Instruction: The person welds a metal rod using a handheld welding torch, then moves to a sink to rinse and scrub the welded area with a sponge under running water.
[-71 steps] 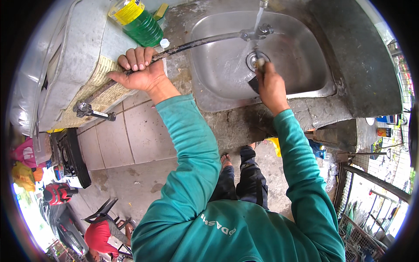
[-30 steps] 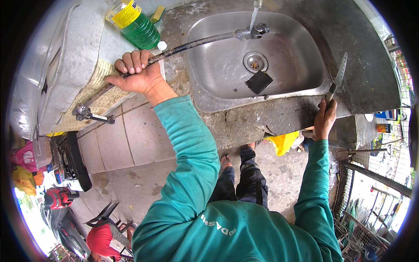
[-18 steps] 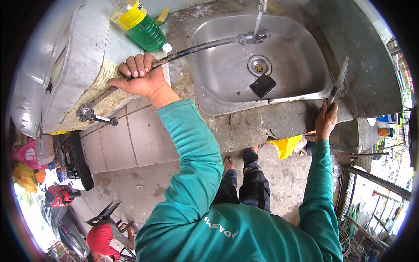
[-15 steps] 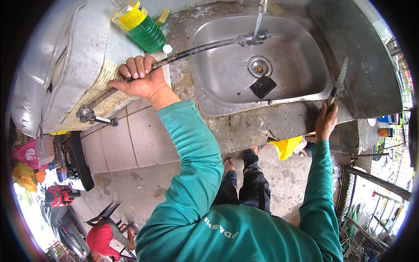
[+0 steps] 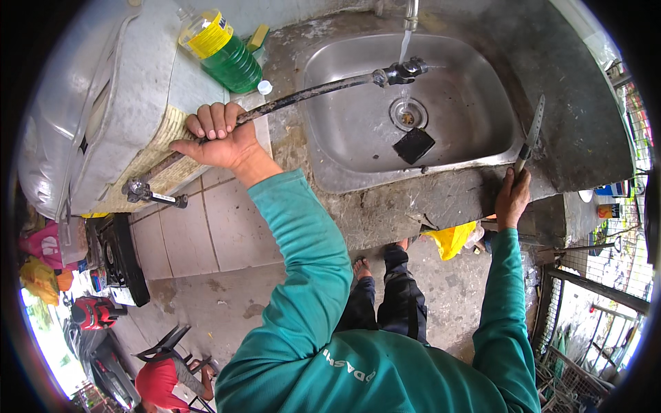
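My left hand [image 5: 224, 135] is wrapped round a long, dark, worn metal shaft [image 5: 303, 94] with a jointed fitting at each end. One end, a black universal joint [image 5: 403, 71], hangs over the sink [image 5: 344, 138] under water running from the tap [image 5: 411, 15]. The other jointed end [image 5: 155, 193] sticks out to the left, past the counter. In my right hand [image 5: 513, 198], at the sink's front right corner, is a knife [image 5: 531, 134] with its blade pointing up and away. The fingers close round its handle.
A flat black pad [image 5: 414, 142] lies in the sink beside the drain [image 5: 408, 115]. Left of the sink stand a bottle of green liquid [image 5: 233, 62] and a sponge [image 5: 259, 37]. A yellow bag [image 5: 453, 241] shows below the counter. A person in red [image 5: 162, 382] sits at lower left.
The shaft's joint in the sink has turned and shifted slightly, and water now also falls past it toward the drain. Both hands keep their holds; the view has tilted a little.
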Tool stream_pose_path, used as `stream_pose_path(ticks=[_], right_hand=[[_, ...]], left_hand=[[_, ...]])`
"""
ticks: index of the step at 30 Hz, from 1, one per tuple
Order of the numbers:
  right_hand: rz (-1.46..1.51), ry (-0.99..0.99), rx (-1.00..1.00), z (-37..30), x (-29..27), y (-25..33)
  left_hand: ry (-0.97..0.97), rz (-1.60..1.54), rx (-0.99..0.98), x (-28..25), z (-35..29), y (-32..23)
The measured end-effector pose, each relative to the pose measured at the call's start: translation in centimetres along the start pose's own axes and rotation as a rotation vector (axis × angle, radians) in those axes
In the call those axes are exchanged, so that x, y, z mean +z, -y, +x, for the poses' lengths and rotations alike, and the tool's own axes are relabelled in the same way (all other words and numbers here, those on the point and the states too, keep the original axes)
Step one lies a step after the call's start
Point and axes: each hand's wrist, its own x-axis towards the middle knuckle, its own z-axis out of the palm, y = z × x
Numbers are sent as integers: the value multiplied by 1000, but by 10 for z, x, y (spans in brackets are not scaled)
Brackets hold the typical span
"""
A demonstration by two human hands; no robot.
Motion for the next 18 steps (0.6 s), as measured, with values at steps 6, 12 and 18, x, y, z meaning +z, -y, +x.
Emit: stream_pose_path(ticks=[6,12,18], right_hand=[[10,20,32,1,-1,2],[-31,3,-17,1,1,0],[-27,21,-23,1,-1,4]], left_hand=[[-1,14,11,-1,1,-1],[-16,42,13,1,0,-4],[-45,69,39,4,-2,-8]])
